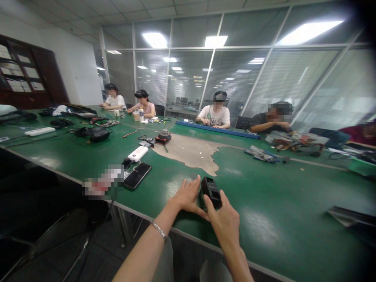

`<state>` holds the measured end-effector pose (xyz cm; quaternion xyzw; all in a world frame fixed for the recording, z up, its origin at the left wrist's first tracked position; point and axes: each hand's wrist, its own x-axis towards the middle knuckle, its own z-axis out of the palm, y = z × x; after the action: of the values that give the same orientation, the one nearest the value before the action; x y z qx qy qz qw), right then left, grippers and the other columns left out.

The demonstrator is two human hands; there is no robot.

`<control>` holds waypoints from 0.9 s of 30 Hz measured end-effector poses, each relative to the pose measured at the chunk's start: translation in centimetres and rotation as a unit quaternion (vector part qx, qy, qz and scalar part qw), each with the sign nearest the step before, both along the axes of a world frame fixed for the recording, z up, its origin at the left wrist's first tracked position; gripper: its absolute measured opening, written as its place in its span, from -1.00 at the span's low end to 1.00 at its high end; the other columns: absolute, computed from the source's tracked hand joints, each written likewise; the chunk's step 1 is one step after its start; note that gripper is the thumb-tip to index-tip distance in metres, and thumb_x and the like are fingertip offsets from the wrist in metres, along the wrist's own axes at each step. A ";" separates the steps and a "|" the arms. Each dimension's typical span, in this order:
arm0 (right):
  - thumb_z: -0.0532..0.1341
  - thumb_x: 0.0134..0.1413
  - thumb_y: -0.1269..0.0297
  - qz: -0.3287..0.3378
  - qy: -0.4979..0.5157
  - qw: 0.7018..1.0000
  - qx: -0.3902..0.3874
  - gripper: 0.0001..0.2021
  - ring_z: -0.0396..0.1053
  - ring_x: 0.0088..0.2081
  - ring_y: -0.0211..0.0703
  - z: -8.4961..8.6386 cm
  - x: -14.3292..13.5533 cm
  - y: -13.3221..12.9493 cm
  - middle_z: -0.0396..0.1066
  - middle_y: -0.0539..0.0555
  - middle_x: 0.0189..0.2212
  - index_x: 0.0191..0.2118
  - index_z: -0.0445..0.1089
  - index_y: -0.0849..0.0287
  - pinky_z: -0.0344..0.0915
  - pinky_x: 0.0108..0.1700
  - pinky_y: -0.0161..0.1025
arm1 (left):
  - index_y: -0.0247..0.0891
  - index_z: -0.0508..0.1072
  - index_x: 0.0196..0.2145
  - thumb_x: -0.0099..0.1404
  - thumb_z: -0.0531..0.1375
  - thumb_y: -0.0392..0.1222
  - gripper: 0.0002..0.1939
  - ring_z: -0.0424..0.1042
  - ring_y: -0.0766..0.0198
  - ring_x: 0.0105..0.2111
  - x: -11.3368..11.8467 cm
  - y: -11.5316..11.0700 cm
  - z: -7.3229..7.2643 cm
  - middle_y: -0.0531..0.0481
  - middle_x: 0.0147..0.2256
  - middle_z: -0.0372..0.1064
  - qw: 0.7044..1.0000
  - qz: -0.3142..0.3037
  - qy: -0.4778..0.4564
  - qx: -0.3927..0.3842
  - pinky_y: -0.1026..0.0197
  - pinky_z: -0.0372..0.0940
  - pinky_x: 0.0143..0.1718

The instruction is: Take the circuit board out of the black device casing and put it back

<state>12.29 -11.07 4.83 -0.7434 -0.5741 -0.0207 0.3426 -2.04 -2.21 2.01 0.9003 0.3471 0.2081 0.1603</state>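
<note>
A black box-shaped device [212, 190] with recesses in its top lies on the green tabletop in front of me. My right hand [225, 217] grips its near end, thumb on one side and fingers on the other. On the device's left is my left hand [188, 196], its fingers stretched out and the thumb spread apart toward the near end. Whether the left fingertips touch the device I cannot tell. A bracelet [158, 231] circles my left wrist.
Left of my hands lie a dark phone [138, 175] and a white power bank [138, 154] with a cable. Beyond is a bare brownish patch [190, 150] of the table [264, 188]. Tools [261, 154] lie right. Several people sit across, near a long blue bar [217, 130].
</note>
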 end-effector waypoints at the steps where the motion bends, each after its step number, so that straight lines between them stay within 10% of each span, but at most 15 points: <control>1: 0.09 0.08 -0.14 0.004 0.015 1.000 0.023 -0.30 0.42 -0.09 0.10 0.4 0.3 0.1 0.43 0.32 -0.06 0.19 0.20 0.30 0.27 -0.08 -0.13 | -0.33 -0.73 0.25 -0.14 0.26 0.40 0.47 -0.22 -0.13 0.32 0.0 -0.1 0.1 -0.36 0.33 -0.34 1.000 0.002 0.003 -0.003 -0.27 -0.33 0.26; 27: 0.05 0.05 -0.17 -0.048 -0.024 0.999 0.004 -0.23 0.39 -0.11 0.19 -5.1 6.3 0.3 0.40 0.41 -0.08 0.18 0.18 0.41 0.26 -0.08 -0.02 | -0.35 -0.19 0.32 -0.12 0.11 0.57 0.29 -0.27 -0.12 0.33 0.0 -0.3 -0.2 -0.33 0.34 -0.32 0.999 0.023 0.043 0.010 -0.19 -0.40 0.29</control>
<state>18.64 -10.79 -0.26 -0.7683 -0.5452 -0.0572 0.3305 -2.06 -2.52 1.82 0.9017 0.3720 0.1766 0.1316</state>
